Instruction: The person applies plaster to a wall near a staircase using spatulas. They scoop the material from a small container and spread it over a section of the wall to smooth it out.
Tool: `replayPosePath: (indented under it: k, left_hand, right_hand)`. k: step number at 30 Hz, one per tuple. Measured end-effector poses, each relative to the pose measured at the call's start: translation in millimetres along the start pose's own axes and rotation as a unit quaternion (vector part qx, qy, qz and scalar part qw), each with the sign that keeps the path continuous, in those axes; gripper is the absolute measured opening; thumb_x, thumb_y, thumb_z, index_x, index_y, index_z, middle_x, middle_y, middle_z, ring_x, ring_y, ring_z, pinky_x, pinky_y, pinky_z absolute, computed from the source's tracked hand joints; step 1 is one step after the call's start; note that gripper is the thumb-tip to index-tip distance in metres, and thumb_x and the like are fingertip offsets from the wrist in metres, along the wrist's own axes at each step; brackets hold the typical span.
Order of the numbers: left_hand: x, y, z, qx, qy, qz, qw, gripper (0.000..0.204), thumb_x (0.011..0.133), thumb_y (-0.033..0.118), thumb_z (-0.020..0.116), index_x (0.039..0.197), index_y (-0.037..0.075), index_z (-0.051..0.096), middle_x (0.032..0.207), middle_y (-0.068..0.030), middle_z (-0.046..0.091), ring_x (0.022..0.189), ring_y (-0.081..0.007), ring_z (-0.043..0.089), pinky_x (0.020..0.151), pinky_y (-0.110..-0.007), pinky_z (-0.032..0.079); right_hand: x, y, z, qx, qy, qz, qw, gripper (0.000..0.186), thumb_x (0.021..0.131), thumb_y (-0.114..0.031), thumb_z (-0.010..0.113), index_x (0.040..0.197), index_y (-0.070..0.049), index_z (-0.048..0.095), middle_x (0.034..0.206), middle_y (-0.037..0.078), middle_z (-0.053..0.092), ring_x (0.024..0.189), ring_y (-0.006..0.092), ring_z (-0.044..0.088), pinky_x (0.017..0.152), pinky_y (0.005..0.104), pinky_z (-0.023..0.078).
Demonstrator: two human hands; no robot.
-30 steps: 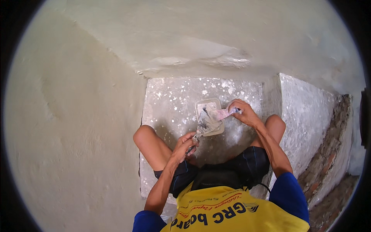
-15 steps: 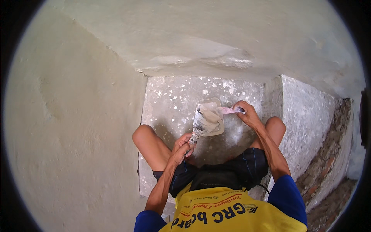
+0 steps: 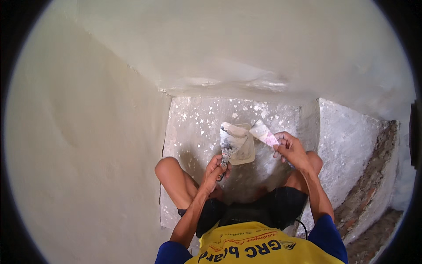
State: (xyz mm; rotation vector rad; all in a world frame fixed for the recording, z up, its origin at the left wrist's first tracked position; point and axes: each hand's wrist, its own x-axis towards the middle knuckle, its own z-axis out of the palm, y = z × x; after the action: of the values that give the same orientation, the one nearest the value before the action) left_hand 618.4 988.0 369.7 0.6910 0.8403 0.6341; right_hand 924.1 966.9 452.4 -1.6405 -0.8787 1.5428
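My left hand (image 3: 214, 171) is closed round the handle of a wide putty knife (image 3: 231, 141), its blade pointing away from me and smeared with pale putty and dark stains. Just behind and right of that blade is a shallow cream plastic tub (image 3: 249, 157) with putty in it; the blade hides its left part. My right hand (image 3: 291, 149) grips a smaller putty knife (image 3: 263, 133) by the handle end. Its whitish, pink-tinted blade tilts up and left, near the tub's right rim.
Between my bent knees lies a grey floor (image 3: 198, 112) spotted with white putty drips. Smooth plastered walls rise at the left (image 3: 88, 154) and ahead (image 3: 228, 48). To the right stands a whitish raised block (image 3: 343, 145), with a rough, brick-coloured broken edge (image 3: 369, 176) beyond it.
The smaller putty knife has come off the putty in the tub and turned upward beside it. My left hand still holds the wide knife, and the view has tilted slightly.
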Motion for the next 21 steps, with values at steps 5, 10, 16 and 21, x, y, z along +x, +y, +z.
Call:
replayPosePath:
  k: [5,10,16,21]
  left_hand:
    - [-23,50,49,-0.048,0.0,0.021,0.999,0.041,0.086,0.009,0.052,0.126,0.004,0.046,0.09,-0.0054,0.058,0.066,-0.0122,0.053,0.057,-0.023,0.042]
    - [-77,148,119,-0.036,0.01,0.011,0.999,0.04,0.087,0.011,0.053,0.127,0.006,0.046,0.091,-0.0037,0.058,0.066,-0.0104,0.053,0.054,-0.021,0.039]
    - [-156,265,207,-0.022,0.03,0.044,0.998,0.041,0.087,0.01,0.052,0.128,0.006,0.045,0.092,-0.0031,0.058,0.066,-0.009,0.053,0.052,-0.019,0.036]
    - [-221,350,278,-0.032,0.068,0.063,0.995,0.041,0.085,0.009,0.052,0.125,0.005,0.044,0.093,-0.0059,0.058,0.064,-0.009,0.052,0.053,-0.02,0.043]
  right_hand:
    - [-47,-93,8,-0.068,0.0,-0.016,0.998,0.029,0.09,-0.007,0.062,0.117,0.002,0.055,0.082,0.004,0.063,0.067,0.0098,0.062,0.059,0.0241,0.047]
    - [-93,-186,0,-0.078,-0.008,-0.015,0.997,0.027,0.089,-0.003,0.061,0.115,0.002,0.056,0.085,0.003,0.064,0.068,0.0082,0.06,0.059,0.0236,0.046]
    - [-178,-320,-7,-0.103,-0.007,-0.049,0.993,0.024,0.089,0.001,0.06,0.112,0.003,0.056,0.084,0.004,0.064,0.069,0.0093,0.06,0.063,0.025,0.049]
    - [-268,-435,-9,-0.122,0.005,-0.05,0.991,0.032,0.086,-0.007,0.064,0.116,0.001,0.054,0.081,0.005,0.061,0.068,0.0116,0.061,0.059,0.0277,0.049]
